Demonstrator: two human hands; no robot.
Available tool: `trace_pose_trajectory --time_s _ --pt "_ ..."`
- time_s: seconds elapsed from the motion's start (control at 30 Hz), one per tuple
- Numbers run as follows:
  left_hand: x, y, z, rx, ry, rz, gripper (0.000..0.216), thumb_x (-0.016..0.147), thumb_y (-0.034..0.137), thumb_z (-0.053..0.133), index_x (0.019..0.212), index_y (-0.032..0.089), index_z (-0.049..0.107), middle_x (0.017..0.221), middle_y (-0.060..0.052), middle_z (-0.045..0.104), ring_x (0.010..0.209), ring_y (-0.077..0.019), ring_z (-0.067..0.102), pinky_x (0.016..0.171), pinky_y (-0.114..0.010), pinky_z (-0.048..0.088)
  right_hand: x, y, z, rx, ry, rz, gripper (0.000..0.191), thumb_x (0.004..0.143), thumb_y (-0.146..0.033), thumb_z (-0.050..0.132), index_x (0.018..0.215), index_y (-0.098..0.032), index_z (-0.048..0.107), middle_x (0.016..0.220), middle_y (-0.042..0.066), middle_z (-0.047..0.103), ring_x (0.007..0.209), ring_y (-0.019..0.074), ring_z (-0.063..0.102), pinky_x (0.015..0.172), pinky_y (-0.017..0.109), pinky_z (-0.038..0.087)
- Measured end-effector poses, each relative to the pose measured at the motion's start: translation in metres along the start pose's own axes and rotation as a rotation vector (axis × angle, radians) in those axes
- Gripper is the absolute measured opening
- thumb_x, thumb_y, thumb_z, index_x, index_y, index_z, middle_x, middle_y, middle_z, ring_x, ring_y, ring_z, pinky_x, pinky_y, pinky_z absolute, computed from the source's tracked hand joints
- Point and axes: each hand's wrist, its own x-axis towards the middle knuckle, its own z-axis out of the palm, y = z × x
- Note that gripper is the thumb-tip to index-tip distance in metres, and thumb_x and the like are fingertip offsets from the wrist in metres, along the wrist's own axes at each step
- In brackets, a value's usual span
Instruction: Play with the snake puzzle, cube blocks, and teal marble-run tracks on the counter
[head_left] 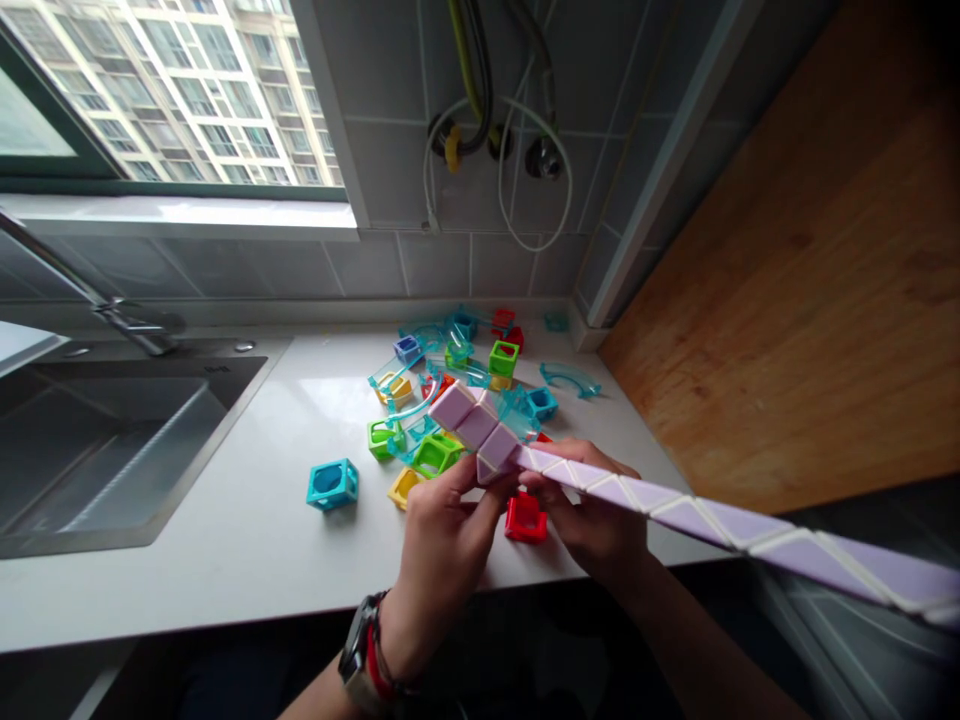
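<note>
A long lilac snake puzzle [660,500] with white seams runs from the middle of the view out past the right edge. Its left end is folded into a short stack of blocks, while the rest stretches out straight. My left hand [444,535] pinches the folded end between thumb and fingers. Just right of the fold, my right hand [604,525] grips the straight part, its fingers partly behind it. Below the puzzle, between my hands, a red cube frame [526,518] sits on the counter. A green cube frame [437,455] and a yellow one [405,488] lie by my left hand.
Behind the puzzle, several coloured cube frames and clear blue track pieces [570,378] are scattered on the white counter [247,545]. A blue cube frame [332,484] stands apart at left. Further left is a sink [247,400] with a tap [135,325]; a wooden panel [750,300] rises at right.
</note>
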Motion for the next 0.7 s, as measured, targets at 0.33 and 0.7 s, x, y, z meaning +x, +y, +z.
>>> trace_pose_trajectory --time_s 0.33,0.7 --pt "0.005 -0.007 -0.002 -0.106 -0.066 -0.077 0.03 0.093 0.038 0.071 0.117 0.021 0.078 0.107 -0.007 0.079 0.092 -0.0249 0.075 0.073 -0.029 0.065 0.008 -0.015 -0.007 0.187 -0.13 0.329 0.022 0.096 -0.041 0.068 0.096 -0.019 0.07 0.064 -0.002 0.066 0.054 0.0139 0.064 0.056 0.025 0.053" --pt "0.021 -0.003 -0.015 -0.717 -0.307 -0.416 0.047 0.075 0.038 0.09 0.11 0.011 0.074 0.094 -0.011 0.075 0.086 -0.024 0.075 0.064 -0.031 0.068 0.015 -0.001 -0.012 0.615 -0.132 0.511 0.027 0.092 -0.042 0.073 0.093 -0.015 0.07 0.06 0.0 0.067 0.048 0.0122 0.06 0.045 0.022 0.049"
